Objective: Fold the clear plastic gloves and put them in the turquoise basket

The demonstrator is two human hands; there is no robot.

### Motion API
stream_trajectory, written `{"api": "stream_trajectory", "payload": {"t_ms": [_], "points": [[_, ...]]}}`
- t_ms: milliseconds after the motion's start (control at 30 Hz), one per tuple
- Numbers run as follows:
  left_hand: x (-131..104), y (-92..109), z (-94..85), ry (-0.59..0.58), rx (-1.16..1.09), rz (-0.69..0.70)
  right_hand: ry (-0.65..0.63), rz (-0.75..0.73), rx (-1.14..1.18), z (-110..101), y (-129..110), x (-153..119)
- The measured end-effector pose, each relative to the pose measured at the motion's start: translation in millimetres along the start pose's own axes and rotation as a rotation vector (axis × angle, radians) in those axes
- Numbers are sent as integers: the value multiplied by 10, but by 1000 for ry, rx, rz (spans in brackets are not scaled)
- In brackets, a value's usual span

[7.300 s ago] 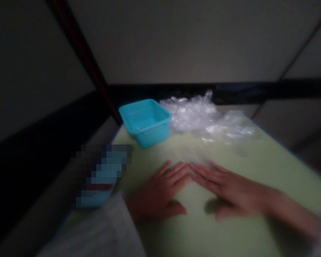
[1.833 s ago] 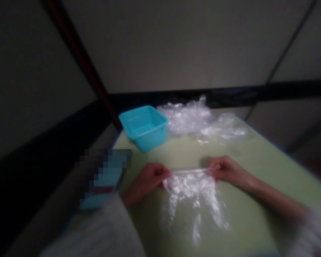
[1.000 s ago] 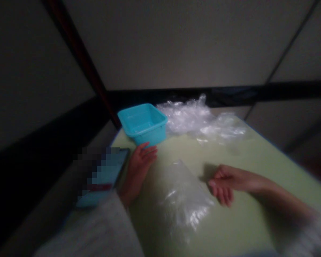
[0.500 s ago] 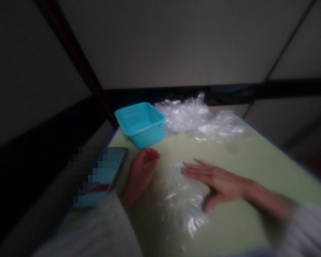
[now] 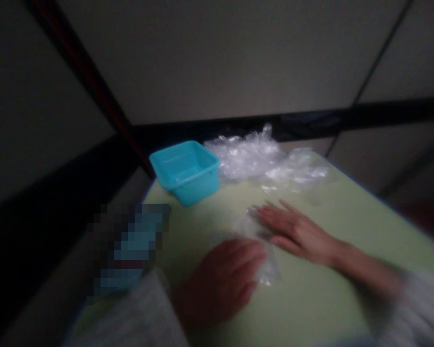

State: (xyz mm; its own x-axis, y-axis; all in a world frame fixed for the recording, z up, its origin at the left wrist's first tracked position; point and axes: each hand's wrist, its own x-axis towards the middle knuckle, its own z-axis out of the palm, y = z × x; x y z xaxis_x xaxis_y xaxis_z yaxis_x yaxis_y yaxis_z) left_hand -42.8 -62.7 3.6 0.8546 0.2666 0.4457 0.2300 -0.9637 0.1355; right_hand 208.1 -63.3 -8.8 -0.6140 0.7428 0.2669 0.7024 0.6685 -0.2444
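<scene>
A clear plastic bag [image 5: 269,270] lies on the pale green table [image 5: 304,308], partly hidden under my hands. My left hand [image 5: 229,274] is over the bag's near left part, blurred, its fingers bent; whether they grip the plastic cannot be made out. My right hand [image 5: 296,231] rests with fingers stretched out flat at the bag's far right side. Beyond my hands stands a turquoise plastic basin [image 5: 197,185], and nothing shows inside it. To its right is a crumpled heap of clear plastic bags [image 5: 249,156].
At the table's left edge lies a flat blue-green object [image 5: 133,246], blurred out by pixels. A grey panelled wall [image 5: 217,62] with a dark band rises behind the table. The table's blue edge [image 5: 379,197] runs along the right.
My left hand has moved right and nearer, from below the basin to over the bag. My right hand has shifted slightly away, its thumb now closer to the fingers. The view has shifted a little.
</scene>
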Motion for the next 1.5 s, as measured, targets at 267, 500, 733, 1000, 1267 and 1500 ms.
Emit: {"api": "stream_trajectory", "payload": {"t_ms": [267,500,733,1000,1267,1500], "points": [[56,68,72,-414,-136,128,-202,-248,69,-64,91,-10],[35,46,73,-386,-203,121,-239,-323,180,-96,170,-105],[49,61,59,-444,-207,111,-173,-273,58,-14,312,-66],[36,54,66,-404,-197,135,-124,-94,-50,5,315,3],[-54,-189,-25,-319,-62,54,-85,-72,-19,16,174,-7],[-199,-495,-81,-266,133,-174,-120,-28,-87,126,112,-45]]}}
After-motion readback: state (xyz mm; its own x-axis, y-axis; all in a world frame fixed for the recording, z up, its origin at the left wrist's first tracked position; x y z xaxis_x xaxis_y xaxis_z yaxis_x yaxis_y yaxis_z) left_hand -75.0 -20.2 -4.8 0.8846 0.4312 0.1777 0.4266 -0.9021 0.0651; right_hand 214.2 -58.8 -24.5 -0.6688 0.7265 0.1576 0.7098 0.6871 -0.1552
